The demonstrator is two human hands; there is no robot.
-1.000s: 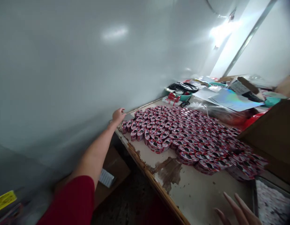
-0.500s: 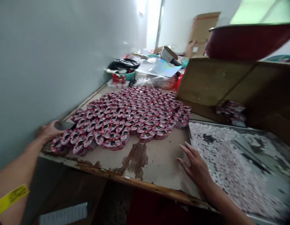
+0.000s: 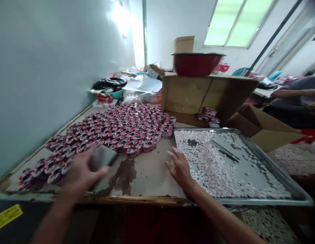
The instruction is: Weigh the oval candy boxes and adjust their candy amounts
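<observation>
My left hand (image 3: 82, 171), blurred by motion, grips a grey, dark-edged flat block (image 3: 102, 157) whose kind I cannot make out. It hovers over the near side of several small red-and-white printed packs (image 3: 124, 132) with dark round holes on top, packed closely on the worn table (image 3: 154, 169). My right hand (image 3: 181, 167) is open, fingers apart, at the left edge of the metal tray (image 3: 297, 184). That tray holds many small white and pinkish round pieces (image 3: 210, 169) and a pair of long, thin dark tools (image 3: 225, 150).
Behind the tray, a cardboard box (image 3: 184, 93) lies on its side with a few packs (image 3: 208, 114) inside and a red basin (image 3: 196, 64) on top. An open carton (image 3: 261, 127) stands to the right, near another person (image 3: 297, 91). A wall (image 3: 45, 67) borders the left.
My left hand has moved right with the grey block, away from the table's left edge. The view has swung right, bringing in the whole tray and another person. My right hand stays open beside the tray.
</observation>
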